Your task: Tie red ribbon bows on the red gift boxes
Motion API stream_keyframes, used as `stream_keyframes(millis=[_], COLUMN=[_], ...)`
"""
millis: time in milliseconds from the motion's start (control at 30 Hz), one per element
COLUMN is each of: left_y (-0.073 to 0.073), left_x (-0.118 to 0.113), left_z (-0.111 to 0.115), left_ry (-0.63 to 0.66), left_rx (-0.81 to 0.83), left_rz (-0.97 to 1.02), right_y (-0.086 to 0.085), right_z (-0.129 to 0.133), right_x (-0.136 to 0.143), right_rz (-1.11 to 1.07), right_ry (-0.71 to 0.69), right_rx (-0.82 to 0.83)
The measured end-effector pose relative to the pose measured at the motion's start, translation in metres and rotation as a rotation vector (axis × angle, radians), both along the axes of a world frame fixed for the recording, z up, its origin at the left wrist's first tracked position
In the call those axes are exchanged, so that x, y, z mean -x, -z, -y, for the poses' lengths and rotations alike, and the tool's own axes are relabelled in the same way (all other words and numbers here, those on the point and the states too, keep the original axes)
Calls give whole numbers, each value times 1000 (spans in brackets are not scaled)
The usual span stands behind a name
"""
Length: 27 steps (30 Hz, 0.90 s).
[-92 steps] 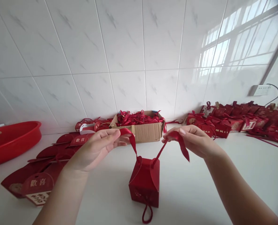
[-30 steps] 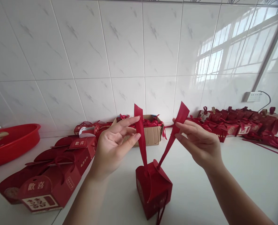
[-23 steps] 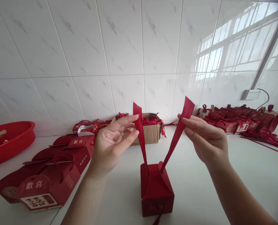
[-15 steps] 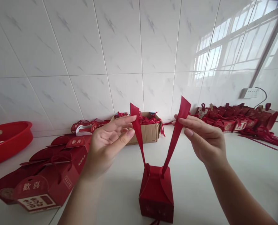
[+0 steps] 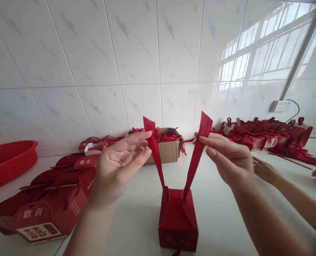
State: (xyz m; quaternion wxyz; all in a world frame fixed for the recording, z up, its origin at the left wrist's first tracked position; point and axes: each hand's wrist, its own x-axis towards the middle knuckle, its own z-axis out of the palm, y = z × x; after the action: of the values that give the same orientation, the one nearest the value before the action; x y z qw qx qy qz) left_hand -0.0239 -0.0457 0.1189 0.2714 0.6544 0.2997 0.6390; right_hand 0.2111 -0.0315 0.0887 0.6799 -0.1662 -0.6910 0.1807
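A small red gift box (image 5: pixel 178 222) stands on the white counter (image 5: pixel 227 213) in front of me. Two ends of a red ribbon rise from its closed top. My left hand (image 5: pixel 118 165) pinches the left ribbon end (image 5: pixel 153 149) between thumb and fingers. My right hand (image 5: pixel 227 156) pinches the right ribbon end (image 5: pixel 199 149). Both ends are held upright and taut, apart from each other in a V.
Flat and folded red boxes (image 5: pixel 48 199) lie at the left. A cardboard carton of red ribbons (image 5: pixel 165 145) stands by the tiled wall. Finished red boxes (image 5: pixel 264 135) line the back right. A red basin (image 5: pixel 9 161) sits far left. Another person's hand (image 5: pixel 266 170) reaches in from the right.
My hands have drawn the ribbon ends from drooping sideways up into an upright V. The box shifted slightly. Another person's hand has come into view at the right.
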Motion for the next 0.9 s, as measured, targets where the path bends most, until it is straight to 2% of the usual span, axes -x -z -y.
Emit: stream_keyframes(millis=[133,400,633,800,900], left_y=[-1,-4,-4,-4,-4], left_x=[-3,-6,-3,-1,-1], left_z=[1,0,-4,-8,-10], left_ry=[3,-116,-209,-185,-213], left_rx=[-1,28,-4,-17,-7], left_rz=[18,112,101,88,53], right_y=[0,1,0,1,2], right_z=[-1,-4,-10,-18,-22], right_x=[1,-2,-5,-8,-9], right_rz=[-9,-69,-101,-126,-147], right_ry=[11,34,34,43,37], right_rx=[13,55,83,106,104])
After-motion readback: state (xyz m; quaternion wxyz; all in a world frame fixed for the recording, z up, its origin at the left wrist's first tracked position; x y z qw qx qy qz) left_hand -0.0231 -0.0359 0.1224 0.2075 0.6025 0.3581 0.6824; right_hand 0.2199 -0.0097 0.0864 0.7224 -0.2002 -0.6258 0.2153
